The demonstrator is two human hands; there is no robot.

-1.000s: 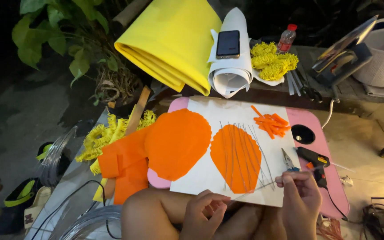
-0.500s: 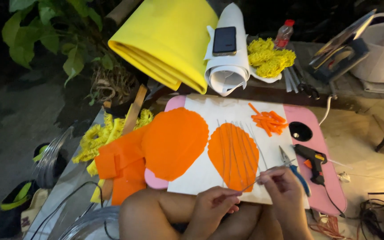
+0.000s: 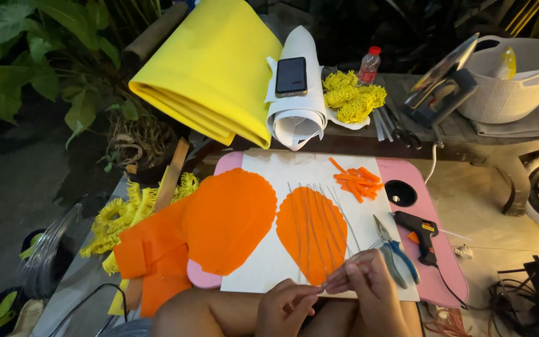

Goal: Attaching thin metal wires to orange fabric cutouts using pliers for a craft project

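Both hands [image 3: 338, 293] pinch wire [image 3: 344, 274] over orange petal [image 3: 311, 234].

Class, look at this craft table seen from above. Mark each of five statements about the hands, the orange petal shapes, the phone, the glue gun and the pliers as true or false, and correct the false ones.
1. Both hands, left hand and right hand, meet at the near edge of the white sheet, pinching a thin wire. True.
2. The black smartphone lies on the pink tray. False: it lies on the rolled white foam.
3. Thin wires lie across the orange petal-shaped foam piece. True.
4. The black and orange glue gun is held in the right hand. False: it lies on the pink tray.
5. The blue-handled pliers lie left of the petal. False: they lie to its right.
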